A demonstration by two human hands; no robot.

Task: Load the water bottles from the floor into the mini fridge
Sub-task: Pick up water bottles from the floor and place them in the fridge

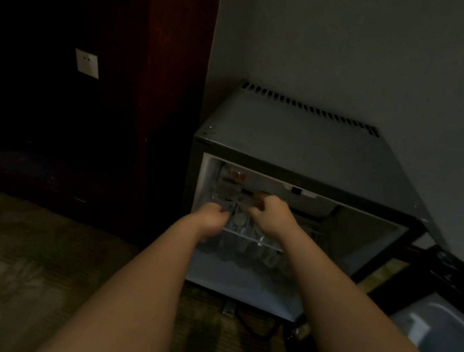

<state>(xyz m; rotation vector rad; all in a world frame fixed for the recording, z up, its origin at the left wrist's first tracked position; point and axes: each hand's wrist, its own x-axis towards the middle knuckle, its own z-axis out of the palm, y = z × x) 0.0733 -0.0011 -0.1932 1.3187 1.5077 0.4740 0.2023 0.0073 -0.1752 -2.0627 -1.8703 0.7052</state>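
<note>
The grey mini fridge stands open in the room's corner. Both my arms reach into its upper compartment. My left hand is curled at the front of the wire shelf, its fingers on a clear water bottle. My right hand is curled around the red-labelled neck of another bottle further back. More clear bottles stand at the left rear, and several lie under the shelf. The dim light blurs the grips.
The fridge door hangs open at the lower right, its inner shelf pale grey. Dark wooden panelling with a white wall socket rises on the left. Patterned carpet covers the floor. A black cable lies under the fridge.
</note>
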